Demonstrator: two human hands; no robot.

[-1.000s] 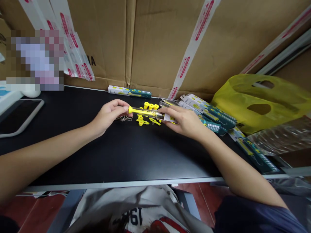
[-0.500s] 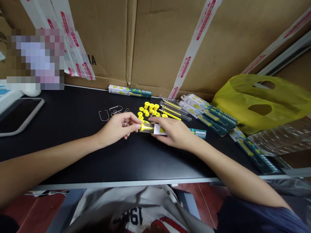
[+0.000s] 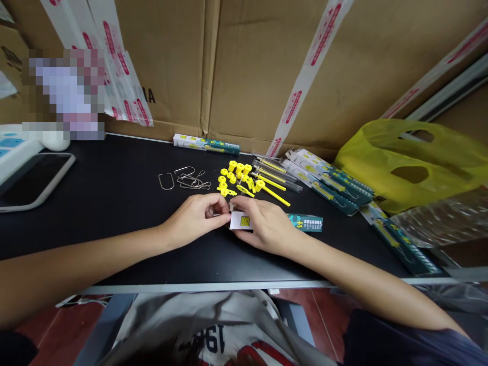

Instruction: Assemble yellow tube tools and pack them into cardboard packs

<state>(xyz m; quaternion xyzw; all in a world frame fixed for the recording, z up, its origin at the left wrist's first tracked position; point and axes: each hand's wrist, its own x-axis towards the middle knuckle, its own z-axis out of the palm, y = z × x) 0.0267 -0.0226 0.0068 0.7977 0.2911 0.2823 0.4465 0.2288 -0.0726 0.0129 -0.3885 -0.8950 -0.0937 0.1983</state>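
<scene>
My right hand [image 3: 267, 223] wraps round a slim white and green cardboard box [image 3: 308, 223] lying over the black table, its white end pointing left. At that end, the thumb and curled fingers of my left hand [image 3: 200, 218] close on the box's small end flap; the fingertips are partly hidden. Just beyond the hands lie several yellow plastic caps and pieces [image 3: 232, 166], with a yellow rod [image 3: 276, 194] by the box. Bent metal wire hooks [image 3: 190, 180] lie left of the yellow pieces. Clear tubes [image 3: 285, 178] with yellow rods are on the right.
Several similar boxes [image 3: 328, 175] lie at the right, and one box [image 3: 206, 144] at the back edge. A yellow plastic bag [image 3: 366, 168] stands at the right. A phone [image 3: 34, 180] is far left. Large taped cardboard [image 3: 251, 66] walls off the back.
The clear tube with its yellow cap, half out of the box before, is now out of sight inside it. My left fingers have moved to the box's end, and both hands are slightly nearer me.
</scene>
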